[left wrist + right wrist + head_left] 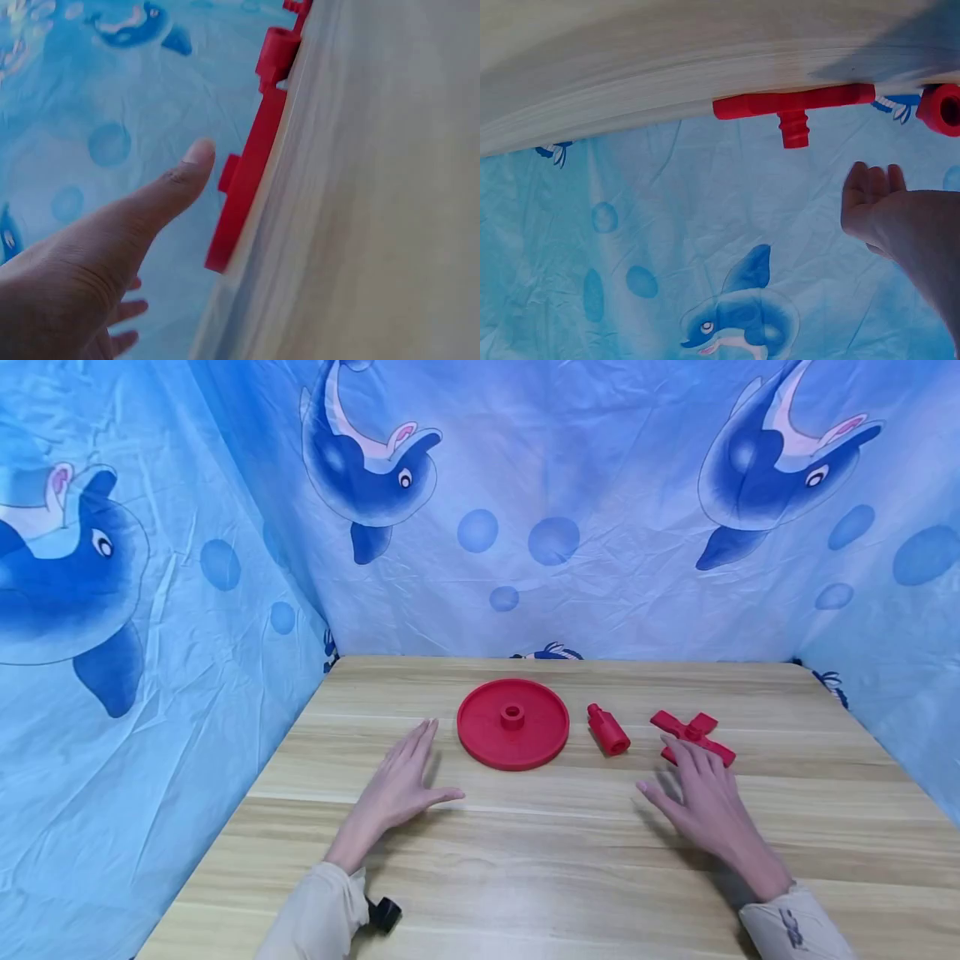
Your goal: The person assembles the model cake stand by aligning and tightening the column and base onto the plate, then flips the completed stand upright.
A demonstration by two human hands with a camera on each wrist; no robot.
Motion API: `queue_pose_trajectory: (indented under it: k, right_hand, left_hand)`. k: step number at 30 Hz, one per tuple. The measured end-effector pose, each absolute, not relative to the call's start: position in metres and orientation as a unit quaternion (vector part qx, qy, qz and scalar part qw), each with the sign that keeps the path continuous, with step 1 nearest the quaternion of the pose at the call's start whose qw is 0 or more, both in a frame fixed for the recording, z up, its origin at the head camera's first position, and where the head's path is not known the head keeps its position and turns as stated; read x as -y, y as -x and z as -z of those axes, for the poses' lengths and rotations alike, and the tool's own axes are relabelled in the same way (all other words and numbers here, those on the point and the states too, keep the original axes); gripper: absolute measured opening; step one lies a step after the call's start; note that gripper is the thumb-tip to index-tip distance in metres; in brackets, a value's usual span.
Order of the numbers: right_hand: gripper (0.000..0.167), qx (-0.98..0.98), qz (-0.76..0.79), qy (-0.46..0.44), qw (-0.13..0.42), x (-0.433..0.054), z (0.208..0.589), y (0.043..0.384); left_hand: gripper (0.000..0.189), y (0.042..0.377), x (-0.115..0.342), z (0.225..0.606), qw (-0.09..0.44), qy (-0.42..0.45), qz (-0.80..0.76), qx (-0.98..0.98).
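A round red disc (pixel 480 735) with a low rim and a short hollow hub lies on the table. To its right is a red stepped cylinder (pixel 609 732), narrow at one end with a hole in the other. Farther right lies a red four-armed cross (pixel 702 724) whose ribbed stub shows in the right wrist view. My left hand (pixel 397 787) hovers left of the disc, thumb spread, holding nothing. Over the near side of the cross reaches my right hand (pixel 707 802), its fingertips hiding part of it; the right wrist view shows them apart from the cross.
The wood-grain table (pixel 495 877) is enclosed at the back and sides by blue dolphin-print sheeting (pixel 622 602). A small black object (pixel 385 914) sits by the left sleeve's cuff.
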State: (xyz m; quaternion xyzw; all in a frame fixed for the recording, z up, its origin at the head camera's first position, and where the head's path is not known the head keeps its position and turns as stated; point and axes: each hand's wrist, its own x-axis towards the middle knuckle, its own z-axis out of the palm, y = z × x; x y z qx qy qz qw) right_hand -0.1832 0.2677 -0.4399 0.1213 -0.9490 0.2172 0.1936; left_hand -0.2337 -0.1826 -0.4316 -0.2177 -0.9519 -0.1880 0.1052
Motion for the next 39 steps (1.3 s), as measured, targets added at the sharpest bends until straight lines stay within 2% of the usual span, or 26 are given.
queue_pose_trajectory:
  k: [5, 13, 23, 33, 39]
  right_hand:
    - [0.077, 0.933, -0.259, -0.133, 0.212, -0.261, 0.443, 0.200]
    - [0.070, 0.937, -0.277, -0.112, 0.182, -0.250, 0.442, 0.219]
    - [0.079, 0.947, -0.286, -0.066, 0.131, -0.241, 0.442, 0.241]
    - [0.082, 0.949, -0.283, -0.059, 0.123, -0.234, 0.446, 0.255]
    - [0.076, 0.951, -0.282, -0.050, 0.120, -0.232, 0.447, 0.259]
  left_hand:
    - [0.113, 0.254, 0.181, 0.440, 0.071, 0.203, 0.283, 0.935]
    - [0.113, 0.276, 0.172, 0.446, 0.018, 0.177, 0.357, 0.917]
    - [0.111, 0.298, 0.162, 0.449, 0.017, 0.208, 0.382, 0.900]
    - [0.119, 0.310, 0.162, 0.451, -0.010, 0.200, 0.401, 0.894]
    - [0.113, 0.318, 0.165, 0.455, -0.015, 0.194, 0.393, 0.899]
